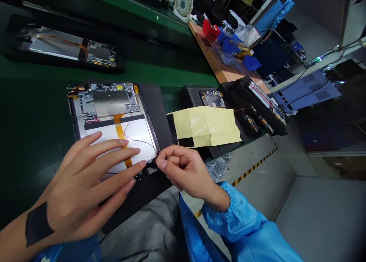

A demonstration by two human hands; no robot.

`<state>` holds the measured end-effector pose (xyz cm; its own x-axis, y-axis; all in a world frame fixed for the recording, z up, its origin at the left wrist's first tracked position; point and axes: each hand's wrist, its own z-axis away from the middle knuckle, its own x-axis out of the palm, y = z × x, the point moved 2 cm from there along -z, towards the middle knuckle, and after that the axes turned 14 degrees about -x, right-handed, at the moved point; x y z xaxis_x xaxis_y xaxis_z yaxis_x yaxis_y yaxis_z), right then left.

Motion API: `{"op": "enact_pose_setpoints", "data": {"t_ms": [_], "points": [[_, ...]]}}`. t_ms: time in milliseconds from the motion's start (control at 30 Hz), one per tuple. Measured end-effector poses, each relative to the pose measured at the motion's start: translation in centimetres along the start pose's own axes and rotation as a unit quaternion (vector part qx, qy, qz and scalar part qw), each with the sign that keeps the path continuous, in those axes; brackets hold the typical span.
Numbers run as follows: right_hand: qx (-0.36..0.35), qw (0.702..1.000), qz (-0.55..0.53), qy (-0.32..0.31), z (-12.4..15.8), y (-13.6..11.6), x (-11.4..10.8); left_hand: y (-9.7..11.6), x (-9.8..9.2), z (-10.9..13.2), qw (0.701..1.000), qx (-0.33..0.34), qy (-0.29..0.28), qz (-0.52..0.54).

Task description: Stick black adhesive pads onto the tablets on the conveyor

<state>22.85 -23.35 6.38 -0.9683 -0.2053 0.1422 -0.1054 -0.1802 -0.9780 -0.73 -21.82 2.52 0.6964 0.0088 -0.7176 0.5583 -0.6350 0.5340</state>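
Observation:
An opened tablet (111, 102) lies on a black foam pad (156, 109), its circuit board, white battery (143, 130) and orange flex ribbon (119, 128) showing. My left hand (91, 174) rests over the battery with its fingers stretched out. A piece of black tape (37, 224) sticks to that wrist. At the tablet's lower right corner, thumb and index finger of my right hand (183, 166) are pinched together. A thin dark red wire (140, 140) loops across the battery towards this pinch. Whatever lies between those fingertips is hidden.
Yellow release paper (208, 126) with black tape pieces lies right of the pad. Another opened tablet (71, 48) sits behind, and more tablet parts (263, 105) stand at the right. A small white fan (183, 4) and a red bin (211, 30) are at the back.

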Motion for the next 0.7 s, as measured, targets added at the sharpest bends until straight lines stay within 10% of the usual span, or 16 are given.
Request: {"op": "enact_pose_setpoints", "data": {"t_ms": [700], "points": [[-0.074,0.995,-0.071,0.014,0.0,-0.1,-1.3,-0.9,0.0,-1.1,0.997,0.061,-0.044,-0.034]]}}
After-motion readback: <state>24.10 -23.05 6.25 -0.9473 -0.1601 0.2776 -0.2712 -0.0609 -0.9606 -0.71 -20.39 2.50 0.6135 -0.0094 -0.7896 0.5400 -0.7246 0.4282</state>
